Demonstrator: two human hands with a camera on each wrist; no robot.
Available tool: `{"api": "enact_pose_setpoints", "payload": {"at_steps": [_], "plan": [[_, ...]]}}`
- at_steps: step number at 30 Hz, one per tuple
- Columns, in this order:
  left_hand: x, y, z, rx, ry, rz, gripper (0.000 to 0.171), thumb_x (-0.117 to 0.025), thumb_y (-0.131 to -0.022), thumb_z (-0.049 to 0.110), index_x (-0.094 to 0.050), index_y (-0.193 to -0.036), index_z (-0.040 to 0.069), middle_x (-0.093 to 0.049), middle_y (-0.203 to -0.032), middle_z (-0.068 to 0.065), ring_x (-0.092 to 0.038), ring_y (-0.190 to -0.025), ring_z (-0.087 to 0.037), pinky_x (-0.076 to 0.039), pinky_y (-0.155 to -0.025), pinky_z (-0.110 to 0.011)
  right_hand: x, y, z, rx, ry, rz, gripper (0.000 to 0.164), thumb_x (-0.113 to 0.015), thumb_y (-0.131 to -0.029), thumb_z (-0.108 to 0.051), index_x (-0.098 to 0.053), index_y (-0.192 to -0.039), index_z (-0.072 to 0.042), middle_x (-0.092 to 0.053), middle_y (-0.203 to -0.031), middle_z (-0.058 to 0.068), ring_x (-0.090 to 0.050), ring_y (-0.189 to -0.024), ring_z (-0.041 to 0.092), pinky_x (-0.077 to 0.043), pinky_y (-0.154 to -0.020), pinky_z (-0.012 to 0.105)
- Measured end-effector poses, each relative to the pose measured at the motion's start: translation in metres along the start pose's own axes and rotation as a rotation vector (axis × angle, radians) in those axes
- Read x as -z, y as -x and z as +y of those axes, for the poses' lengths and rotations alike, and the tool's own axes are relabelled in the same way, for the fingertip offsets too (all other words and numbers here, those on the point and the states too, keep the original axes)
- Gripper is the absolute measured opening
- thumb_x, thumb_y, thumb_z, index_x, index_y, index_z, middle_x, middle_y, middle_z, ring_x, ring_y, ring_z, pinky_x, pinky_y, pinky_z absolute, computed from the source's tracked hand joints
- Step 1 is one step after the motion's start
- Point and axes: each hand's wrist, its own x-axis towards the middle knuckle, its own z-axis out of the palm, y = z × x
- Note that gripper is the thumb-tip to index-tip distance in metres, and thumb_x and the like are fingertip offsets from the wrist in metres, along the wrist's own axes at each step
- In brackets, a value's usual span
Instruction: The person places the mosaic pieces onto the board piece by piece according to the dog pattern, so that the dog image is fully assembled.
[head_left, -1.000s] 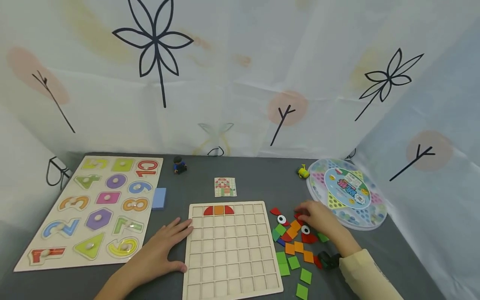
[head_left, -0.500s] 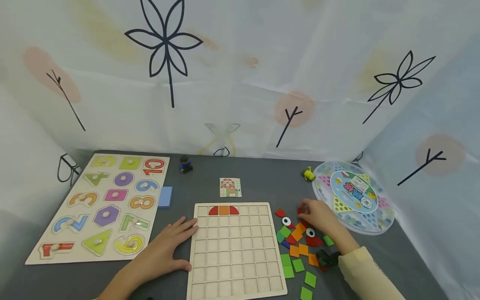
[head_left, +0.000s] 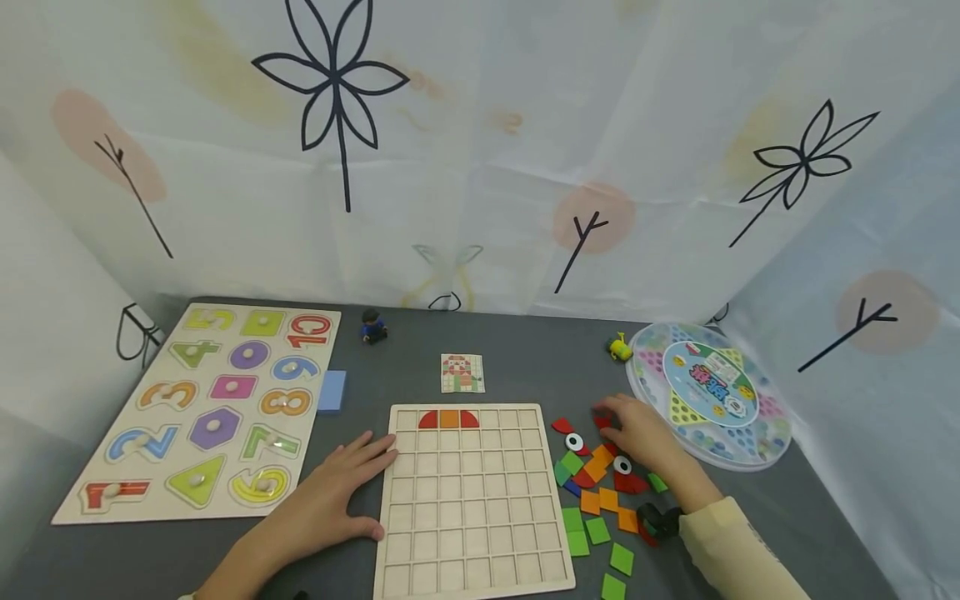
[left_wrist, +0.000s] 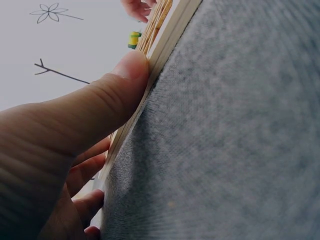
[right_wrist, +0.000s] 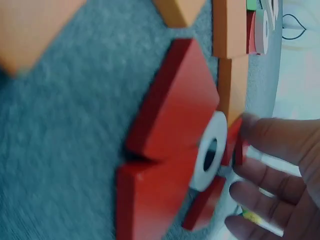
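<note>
A wooden grid board lies before me, with an orange square tile between two red quarter-round tiles in its top row. Along its left edge rests my left hand, fingers spread and thumb against the side; the left wrist view shows the thumb on the board's edge. To the right, my right hand is at the far end of the loose tile pile. In the right wrist view its thumb and forefinger pinch a small red tile, partly hidden, beside a white eye-like disc.
Several green tiles and orange tiles lie right of the board. Behind it is a small pattern card. A number puzzle board lies left, a round game box right. Toy figures stand further back.
The head view has shifted, so the scene sits further right. My right hand's fingers have moved slightly at the red tiles. The left hand stays at the board's edge.
</note>
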Motion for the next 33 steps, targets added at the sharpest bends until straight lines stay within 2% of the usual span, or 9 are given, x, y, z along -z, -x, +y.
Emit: {"api": "enact_pose_setpoints", "payload": {"at_steps": [5, 10, 13, 20, 25, 27, 29, 33], "plan": [[0.001, 0.001, 0.0, 0.0, 0.002, 0.001, 0.092, -0.065, -0.06, 0.061, -0.038, -0.137, 0.018, -0.03, -0.143, 0.001, -0.02, -0.133, -0.031, -0.018, -0.1, -0.058, 0.001, -0.004, -0.006, -0.052, 0.015, -0.036, 0.03, -0.069, -0.076, -0.026, -0.064, -0.102, -0.012, -0.053, -0.075, -0.002, -0.044, -0.062, 0.011, -0.04, -0.058, 0.026], [0.003, 0.001, 0.001, 0.008, -0.004, 0.0, 0.092, -0.066, -0.06, 0.061, -0.037, -0.137, 0.018, -0.03, -0.143, 0.001, -0.02, -0.133, -0.031, -0.017, -0.101, -0.057, 0.008, -0.006, -0.007, -0.033, -0.038, -0.121, 0.029, -0.068, -0.077, -0.013, -0.063, -0.106, -0.011, -0.049, -0.07, -0.003, -0.042, -0.061, 0.011, -0.039, -0.058, 0.025], [0.003, 0.002, 0.0, 0.009, -0.007, 0.001, 0.093, -0.066, -0.06, 0.061, -0.037, -0.137, 0.018, -0.03, -0.144, 0.001, -0.019, -0.133, -0.031, -0.017, -0.101, -0.057, 0.01, -0.007, -0.006, 0.003, -0.03, -0.14, 0.026, -0.067, -0.077, -0.006, -0.064, -0.102, -0.01, -0.05, -0.07, -0.003, -0.043, -0.062, 0.012, -0.042, -0.059, 0.026], [0.001, 0.002, 0.0, 0.0, 0.007, 0.012, 0.093, -0.067, -0.06, 0.06, -0.038, -0.137, 0.018, -0.03, -0.143, 0.001, -0.02, -0.133, -0.031, -0.017, -0.101, -0.057, 0.008, -0.008, 0.001, 0.102, 0.102, -0.053, 0.018, -0.07, -0.075, -0.011, -0.068, -0.093, -0.013, -0.057, -0.089, 0.0, -0.054, -0.078, 0.016, -0.05, -0.072, 0.034], [-0.002, 0.001, -0.001, -0.001, 0.007, 0.017, 0.093, -0.066, -0.059, 0.061, -0.038, -0.137, 0.019, -0.031, -0.143, 0.002, -0.02, -0.133, -0.03, -0.017, -0.101, -0.057, 0.009, -0.01, 0.001, 0.115, 0.121, -0.044, 0.018, -0.07, -0.075, -0.016, -0.066, -0.093, -0.012, -0.059, -0.088, 0.0, -0.055, -0.08, 0.017, -0.05, -0.073, 0.036], [-0.002, 0.001, -0.002, 0.0, 0.008, 0.01, 0.093, -0.066, -0.059, 0.061, -0.038, -0.137, 0.019, -0.03, -0.143, 0.003, -0.02, -0.133, -0.03, -0.017, -0.101, -0.057, 0.011, -0.012, -0.006, 0.12, 0.111, -0.01, 0.019, -0.07, -0.075, -0.017, -0.066, -0.093, -0.012, -0.059, -0.087, -0.001, -0.055, -0.078, 0.015, -0.05, -0.07, 0.034], [-0.001, 0.001, -0.002, 0.002, 0.013, 0.002, 0.093, -0.066, -0.06, 0.06, -0.037, -0.137, 0.019, -0.03, -0.144, 0.002, -0.019, -0.133, -0.03, -0.016, -0.101, -0.057, 0.015, -0.014, -0.022, 0.151, 0.091, 0.05, 0.019, -0.07, -0.075, -0.018, -0.066, -0.093, -0.013, -0.059, -0.087, -0.002, -0.055, -0.076, 0.014, -0.05, -0.066, 0.031], [-0.001, 0.0, -0.001, 0.003, 0.011, -0.009, 0.093, -0.067, -0.06, 0.059, -0.036, -0.137, 0.018, -0.029, -0.144, 0.002, -0.019, -0.134, -0.03, -0.016, -0.101, -0.057, 0.022, -0.022, -0.082, 0.291, 0.066, 0.158, 0.015, -0.071, -0.075, -0.018, -0.067, -0.089, -0.017, -0.059, -0.085, -0.005, -0.056, -0.076, 0.011, -0.048, -0.062, 0.027]]}}
